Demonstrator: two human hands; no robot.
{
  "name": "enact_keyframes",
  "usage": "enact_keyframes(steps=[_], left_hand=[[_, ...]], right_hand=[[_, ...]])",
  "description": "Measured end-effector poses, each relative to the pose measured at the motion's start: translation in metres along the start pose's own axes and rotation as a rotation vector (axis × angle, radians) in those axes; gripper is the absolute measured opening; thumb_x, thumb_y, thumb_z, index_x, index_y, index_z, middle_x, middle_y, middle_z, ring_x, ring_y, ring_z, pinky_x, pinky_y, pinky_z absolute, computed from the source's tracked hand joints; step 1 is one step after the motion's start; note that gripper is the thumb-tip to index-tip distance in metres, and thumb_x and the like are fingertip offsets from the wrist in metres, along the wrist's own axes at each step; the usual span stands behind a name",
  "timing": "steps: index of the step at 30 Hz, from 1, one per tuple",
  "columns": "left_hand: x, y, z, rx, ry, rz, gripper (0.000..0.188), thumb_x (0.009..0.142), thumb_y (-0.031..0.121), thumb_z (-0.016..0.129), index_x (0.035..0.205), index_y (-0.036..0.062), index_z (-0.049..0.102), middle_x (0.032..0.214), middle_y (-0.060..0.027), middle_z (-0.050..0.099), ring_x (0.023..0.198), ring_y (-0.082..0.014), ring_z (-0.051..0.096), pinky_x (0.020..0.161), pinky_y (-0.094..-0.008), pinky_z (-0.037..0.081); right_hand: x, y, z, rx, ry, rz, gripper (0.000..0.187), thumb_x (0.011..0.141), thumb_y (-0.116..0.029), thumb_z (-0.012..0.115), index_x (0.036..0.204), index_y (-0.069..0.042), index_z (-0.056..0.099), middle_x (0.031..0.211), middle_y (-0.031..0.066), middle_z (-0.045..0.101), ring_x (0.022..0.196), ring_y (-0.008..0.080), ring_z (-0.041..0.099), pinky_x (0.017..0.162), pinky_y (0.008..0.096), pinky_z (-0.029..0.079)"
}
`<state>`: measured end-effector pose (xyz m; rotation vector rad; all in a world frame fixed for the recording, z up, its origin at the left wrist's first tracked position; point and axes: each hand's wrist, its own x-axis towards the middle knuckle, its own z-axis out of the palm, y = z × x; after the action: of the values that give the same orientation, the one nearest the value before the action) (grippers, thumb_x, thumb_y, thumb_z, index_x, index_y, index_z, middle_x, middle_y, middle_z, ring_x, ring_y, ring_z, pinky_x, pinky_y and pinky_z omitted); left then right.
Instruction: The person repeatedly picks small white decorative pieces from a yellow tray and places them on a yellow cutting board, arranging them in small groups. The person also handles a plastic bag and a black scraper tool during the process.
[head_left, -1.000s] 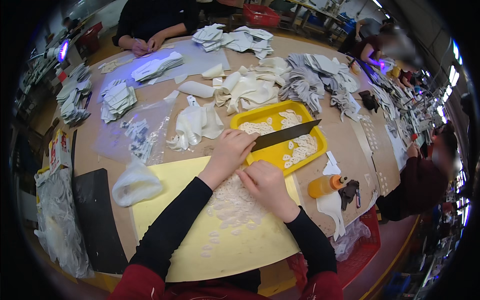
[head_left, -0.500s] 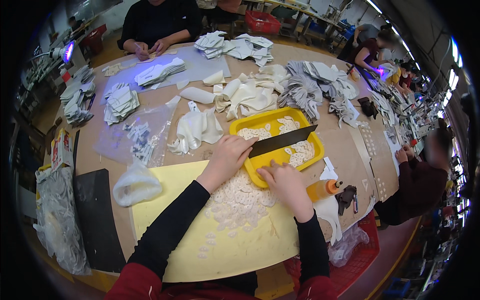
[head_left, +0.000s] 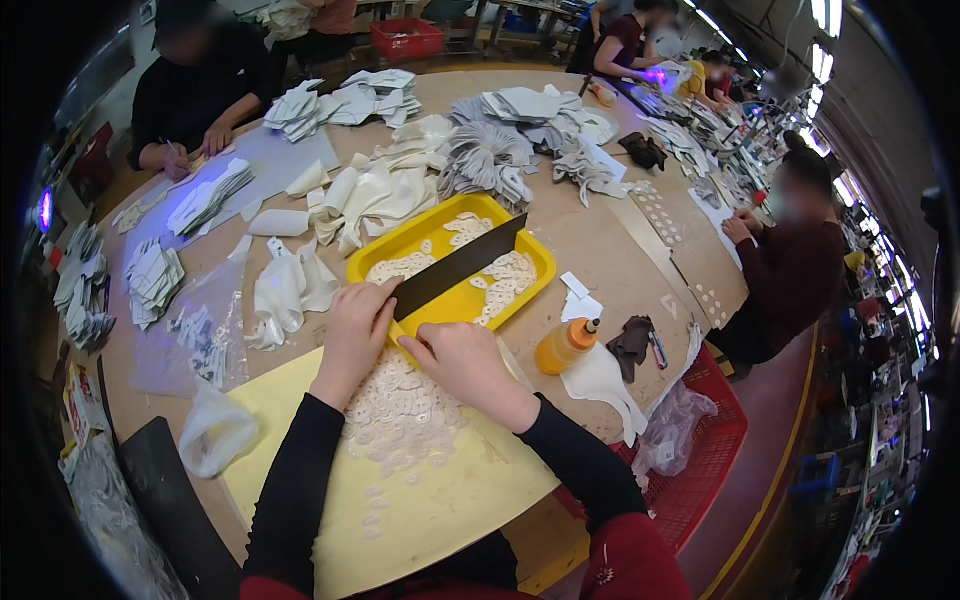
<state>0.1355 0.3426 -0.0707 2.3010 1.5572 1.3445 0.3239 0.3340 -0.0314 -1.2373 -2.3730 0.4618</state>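
A shallow yellow tray (head_left: 547,268) lies ahead of me on the table, holding small cream-coloured flat pieces with holes (head_left: 509,281). Across it runs a flat black strip (head_left: 462,264), dividing the pieces into two groups. My left hand (head_left: 357,322) is closed at the near left corner, its fingers over the strip's near end and the tray rim. My right hand (head_left: 462,360) grips the tray's near edge; its thumb shows on the rim and its other fingers are partly hidden. A loose pile of similar pieces (head_left: 400,412) covers part of a pale yellow sheet (head_left: 290,480) below.
An orange-filled bottle (head_left: 566,346) stands right of the tray. Cream material (head_left: 385,190) and grey stacked pieces (head_left: 487,160) lie beyond. A clear bag (head_left: 216,432) sits at left, and a red crate (head_left: 715,450) stands lower right. A co-worker (head_left: 200,85) works across the table.
My view has swung to the right, so the table's contents appear farther left. Both hands stay at the tray's near side, and the black strip still lies across it.
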Motion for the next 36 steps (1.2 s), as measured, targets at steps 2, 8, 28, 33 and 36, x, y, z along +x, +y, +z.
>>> enact_keyframes(steps=[2,8,28,33,36], left_hand=[[0.0,0.001,-0.001,0.007,-0.009,-0.005,0.03,0.095,0.008,0.065,0.124,0.0061,0.069,0.094,-0.0106,0.067,0.099,-0.0293,0.063,0.094,-0.0424,0.045],[0.001,0.002,-0.001,0.017,0.001,0.009,0.03,0.095,0.008,0.066,0.124,0.0061,0.069,0.093,-0.0101,0.067,0.098,-0.0291,0.064,0.094,-0.0419,0.045],[-0.002,0.0,0.002,-0.07,0.036,0.006,0.031,0.093,0.008,0.067,0.124,0.007,0.07,0.096,-0.0109,0.069,0.098,-0.0291,0.064,0.095,-0.0408,0.045],[-0.006,-0.005,0.003,-0.025,0.019,0.012,0.031,0.095,0.01,0.066,0.125,0.0067,0.069,0.097,-0.0087,0.07,0.099,-0.0271,0.065,0.096,-0.0409,0.045],[-0.004,-0.003,0.005,-0.024,0.021,0.023,0.03,0.095,0.01,0.066,0.125,0.0068,0.069,0.097,-0.008,0.07,0.099,-0.0267,0.065,0.096,-0.0407,0.045]], right_hand=[[0.001,-0.001,-0.001,0.0,0.024,0.019,0.036,0.098,-0.034,0.066,0.079,-0.004,0.07,0.07,0.0165,0.068,0.064,0.0351,0.068,0.059,0.0447,0.053],[-0.005,-0.016,-0.009,0.157,0.19,-0.042,0.025,0.097,-0.026,0.068,0.084,-0.005,0.073,0.073,0.0113,0.07,0.064,0.032,0.069,0.059,0.0417,0.052],[-0.005,-0.004,0.003,-0.167,0.159,-0.015,0.047,0.097,-0.04,0.068,0.064,-0.006,0.07,0.059,0.0154,0.064,0.052,0.0345,0.064,0.049,0.043,0.049],[-0.003,-0.008,-0.011,0.208,0.31,0.062,0.048,0.101,-0.036,0.065,0.064,-0.005,0.07,0.059,0.015,0.064,0.053,0.0344,0.064,0.05,0.0434,0.048],[0.002,0.003,-0.014,0.139,0.373,0.044,0.049,0.102,-0.037,0.063,0.065,-0.005,0.07,0.059,0.015,0.064,0.055,0.0342,0.065,0.051,0.043,0.048]])
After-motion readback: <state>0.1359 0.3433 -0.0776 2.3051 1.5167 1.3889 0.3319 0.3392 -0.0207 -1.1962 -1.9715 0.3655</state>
